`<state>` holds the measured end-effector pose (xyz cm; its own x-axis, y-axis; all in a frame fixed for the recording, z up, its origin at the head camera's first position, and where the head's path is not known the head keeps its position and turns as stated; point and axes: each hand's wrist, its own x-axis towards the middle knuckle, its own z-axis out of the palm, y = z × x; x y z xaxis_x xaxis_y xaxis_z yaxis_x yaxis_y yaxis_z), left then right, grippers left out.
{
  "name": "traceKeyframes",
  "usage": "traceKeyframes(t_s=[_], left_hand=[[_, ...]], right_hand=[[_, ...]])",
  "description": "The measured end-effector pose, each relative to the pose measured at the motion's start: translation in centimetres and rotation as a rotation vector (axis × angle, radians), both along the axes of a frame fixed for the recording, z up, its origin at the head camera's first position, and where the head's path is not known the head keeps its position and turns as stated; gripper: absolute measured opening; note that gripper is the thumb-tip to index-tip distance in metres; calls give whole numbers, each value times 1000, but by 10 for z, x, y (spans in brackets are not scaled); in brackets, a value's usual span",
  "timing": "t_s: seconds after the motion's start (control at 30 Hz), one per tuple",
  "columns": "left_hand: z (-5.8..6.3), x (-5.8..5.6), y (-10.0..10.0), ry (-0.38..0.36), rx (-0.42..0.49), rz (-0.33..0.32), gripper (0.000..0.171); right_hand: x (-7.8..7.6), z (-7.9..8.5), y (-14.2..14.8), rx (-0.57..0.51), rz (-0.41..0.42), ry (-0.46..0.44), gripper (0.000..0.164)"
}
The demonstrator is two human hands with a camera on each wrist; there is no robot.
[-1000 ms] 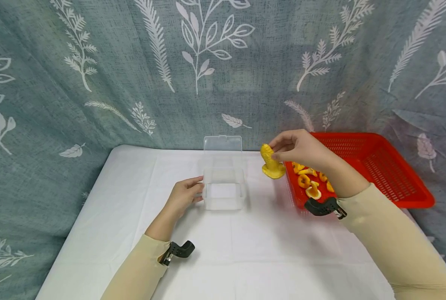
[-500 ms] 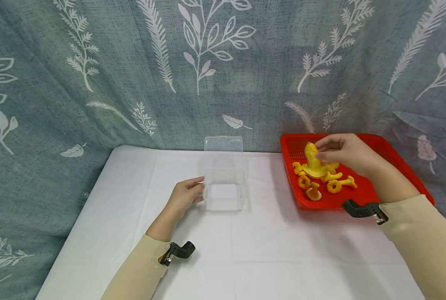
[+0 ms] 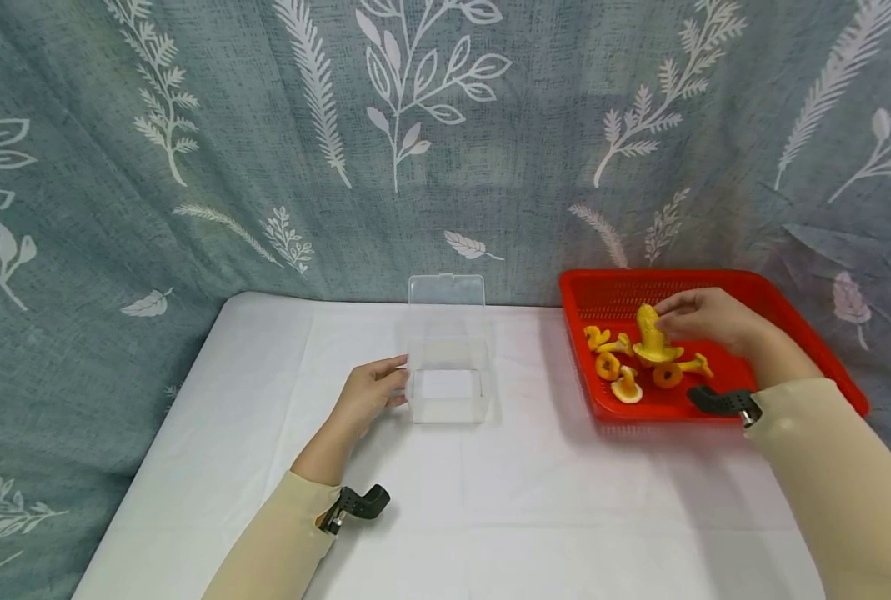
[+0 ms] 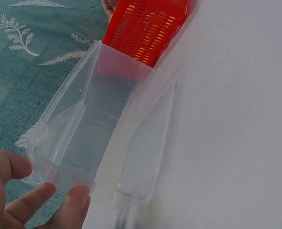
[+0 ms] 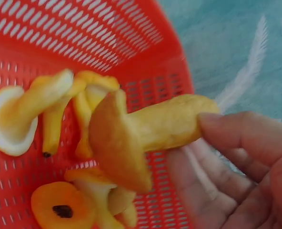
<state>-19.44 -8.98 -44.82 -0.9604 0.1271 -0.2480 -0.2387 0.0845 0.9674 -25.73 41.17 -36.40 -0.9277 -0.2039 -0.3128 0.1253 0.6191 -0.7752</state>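
My right hand (image 3: 715, 318) pinches a large yellow mushroom (image 3: 651, 337) by the end of its stem, cap downward, inside the red basket (image 3: 805, 333). In the right wrist view, thumb and fingers hold the stem of this mushroom (image 5: 165, 124), whose cap hangs over smaller mushrooms. My left hand (image 3: 366, 392) rests its fingertips against the left side of a clear plastic box (image 3: 448, 408), lid raised at the back. Seen from the left wrist, the left hand (image 4: 45, 200) has spread, slightly bent fingers touching the end of the box (image 4: 103, 114).
Several smaller yellow mushrooms (image 3: 627, 386) lie in the left part of the basket. A white cloth (image 3: 445, 508) covers the table, and a grey-green leaf-patterned curtain (image 3: 535, 142) hangs right behind it.
My right hand has carried the large mushroom rightward from beside the basket to over it, then lower, down among the small mushrooms. The left hand and the box have stayed put.
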Motion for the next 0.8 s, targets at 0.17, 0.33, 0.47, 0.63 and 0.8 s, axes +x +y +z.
traceKeyframes(t_s=[0.17,0.33,0.47,0.63,0.8], left_hand=[[-9,-4,-1,0,10,18,40],[-20,-8,0,21,-7,36,42],[-22,-8,1,32,-13,42,42],[-22,-7,1,37,-9,44,42],[-23,-7,0,40,0,41,42]], right_hand=[[-12,-17,3,48,-13,-112,55],[-18,-27,0,57,-21,-200,51],[-20,-31,-1,44,-31,-245,48],[-21,-32,-3,34,-20,-273,45],[-21,-31,-6,65,-22,-265,43]])
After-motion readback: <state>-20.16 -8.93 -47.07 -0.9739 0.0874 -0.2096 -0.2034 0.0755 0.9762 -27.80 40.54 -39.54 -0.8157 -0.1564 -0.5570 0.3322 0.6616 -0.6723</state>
